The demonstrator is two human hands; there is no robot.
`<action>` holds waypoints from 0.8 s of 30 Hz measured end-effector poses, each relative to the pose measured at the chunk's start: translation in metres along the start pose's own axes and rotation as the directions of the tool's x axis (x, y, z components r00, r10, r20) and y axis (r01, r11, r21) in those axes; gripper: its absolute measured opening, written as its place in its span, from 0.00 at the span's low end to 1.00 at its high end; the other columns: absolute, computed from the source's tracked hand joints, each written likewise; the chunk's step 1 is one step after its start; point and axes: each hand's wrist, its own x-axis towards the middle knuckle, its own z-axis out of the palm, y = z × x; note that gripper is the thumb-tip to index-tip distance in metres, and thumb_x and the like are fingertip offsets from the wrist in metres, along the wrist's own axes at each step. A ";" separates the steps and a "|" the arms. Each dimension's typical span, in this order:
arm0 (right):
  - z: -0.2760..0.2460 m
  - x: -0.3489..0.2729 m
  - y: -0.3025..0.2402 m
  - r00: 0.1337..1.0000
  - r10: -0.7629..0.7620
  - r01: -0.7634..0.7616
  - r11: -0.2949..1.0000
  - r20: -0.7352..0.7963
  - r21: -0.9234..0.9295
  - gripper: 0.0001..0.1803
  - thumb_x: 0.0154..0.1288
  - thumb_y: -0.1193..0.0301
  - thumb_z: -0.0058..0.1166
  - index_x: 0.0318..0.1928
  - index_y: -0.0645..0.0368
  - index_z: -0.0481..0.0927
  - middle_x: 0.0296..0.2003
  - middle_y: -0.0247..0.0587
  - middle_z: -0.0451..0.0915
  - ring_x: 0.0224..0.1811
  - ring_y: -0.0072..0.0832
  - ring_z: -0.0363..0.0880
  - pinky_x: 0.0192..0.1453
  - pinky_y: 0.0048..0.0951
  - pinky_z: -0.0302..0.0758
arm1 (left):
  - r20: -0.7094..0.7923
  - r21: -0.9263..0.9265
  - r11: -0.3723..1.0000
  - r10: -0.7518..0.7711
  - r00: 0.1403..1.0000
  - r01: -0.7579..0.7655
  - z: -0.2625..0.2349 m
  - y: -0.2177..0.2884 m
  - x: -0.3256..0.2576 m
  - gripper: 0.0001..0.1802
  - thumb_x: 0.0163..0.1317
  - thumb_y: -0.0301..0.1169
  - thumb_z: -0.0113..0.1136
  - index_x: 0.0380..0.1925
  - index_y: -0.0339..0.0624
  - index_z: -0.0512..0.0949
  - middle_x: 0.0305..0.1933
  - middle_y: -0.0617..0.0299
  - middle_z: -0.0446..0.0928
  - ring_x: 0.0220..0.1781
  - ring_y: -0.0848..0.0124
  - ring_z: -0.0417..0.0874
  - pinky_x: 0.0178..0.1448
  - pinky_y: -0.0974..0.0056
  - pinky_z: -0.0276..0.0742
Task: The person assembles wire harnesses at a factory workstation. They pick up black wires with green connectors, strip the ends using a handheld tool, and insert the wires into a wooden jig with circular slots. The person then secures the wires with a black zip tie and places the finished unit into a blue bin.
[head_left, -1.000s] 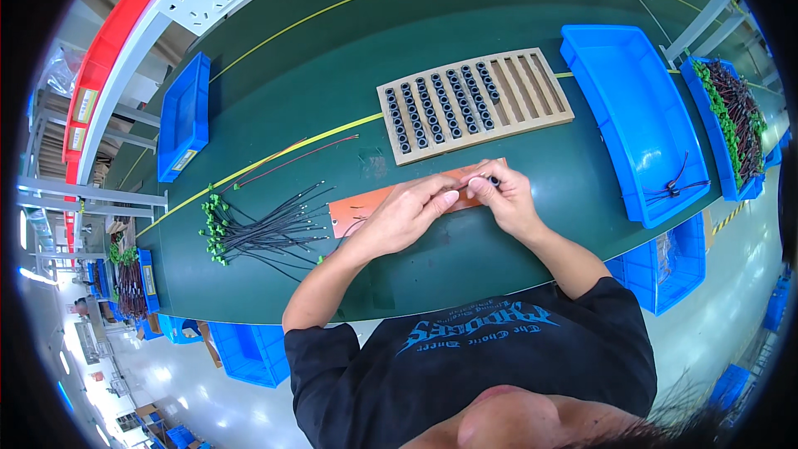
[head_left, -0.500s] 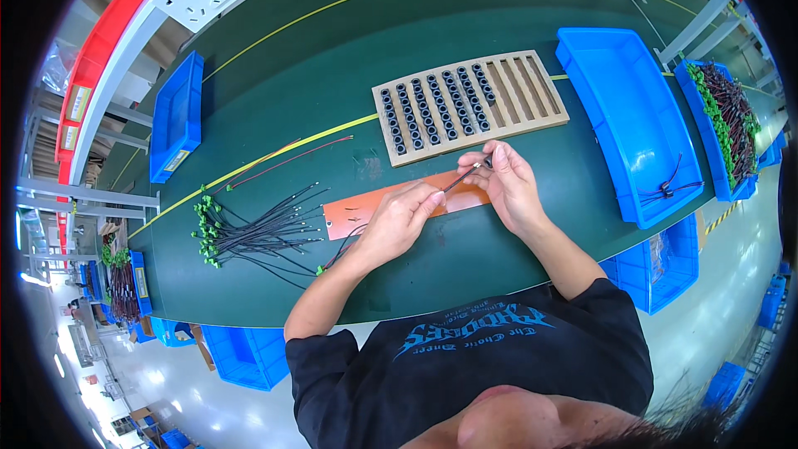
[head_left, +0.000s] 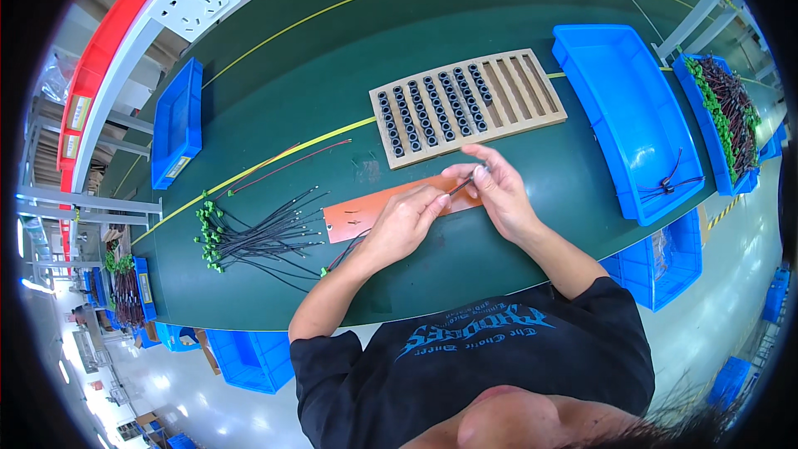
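Note:
Between my hands a thin black cable (head_left: 460, 187) runs above an orange strip (head_left: 351, 216) on the green table. My left hand (head_left: 406, 222) is closed on the cable, which trails back under the wrist toward a green connector (head_left: 324, 272). My right hand (head_left: 499, 198) pinches the cable's far end; its fingers hide the tip and anything fitted there. Beyond my hands lies a wooden tray (head_left: 465, 150) with grooves, several of them filled with rows of small black rings (head_left: 430, 108). To the left a bundle of black cables (head_left: 270, 229) with green connectors is spread out.
At the right stands a blue bin (head_left: 636, 129) with a small dark coil (head_left: 665, 187) in it. Past it is another bin packed with cables (head_left: 727, 116). A blue bin (head_left: 177, 125) and red wires (head_left: 291, 165) are on the left. Small dark bits lie on the orange strip.
My hands have drawn slightly closer together. The fingers of my right hand have shifted around the cable's end, covering the tip that showed before.

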 end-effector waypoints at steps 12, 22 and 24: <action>-0.010 0.000 0.018 0.989 -0.149 0.148 0.976 -0.002 0.157 0.24 0.84 0.57 0.43 0.66 0.61 0.74 0.56 0.48 0.82 0.36 0.19 0.70 0.45 0.22 0.71 | 0.146 -0.195 0.951 -0.214 0.966 0.240 -0.009 0.010 0.000 0.17 0.79 0.37 0.53 0.46 0.33 0.84 0.31 0.58 0.82 0.34 0.69 0.83 0.42 0.62 0.78; 0.005 0.001 0.014 0.987 -0.097 0.087 0.993 0.125 0.084 0.21 0.85 0.62 0.44 0.66 0.63 0.75 0.46 0.45 0.84 0.35 0.21 0.73 0.43 0.24 0.74 | 0.124 -0.174 0.958 -0.209 0.970 0.229 -0.032 -0.003 -0.029 0.15 0.78 0.34 0.55 0.40 0.35 0.85 0.25 0.67 0.76 0.28 0.79 0.74 0.33 0.68 0.72; -0.006 0.001 0.006 0.973 -0.229 0.225 0.971 0.035 0.076 0.20 0.85 0.63 0.43 0.64 0.64 0.76 0.44 0.44 0.84 0.33 0.21 0.73 0.43 0.24 0.74 | 0.130 -0.142 0.935 -0.308 0.942 0.325 -0.047 -0.010 -0.043 0.14 0.78 0.34 0.56 0.40 0.35 0.84 0.25 0.66 0.76 0.27 0.78 0.74 0.33 0.68 0.72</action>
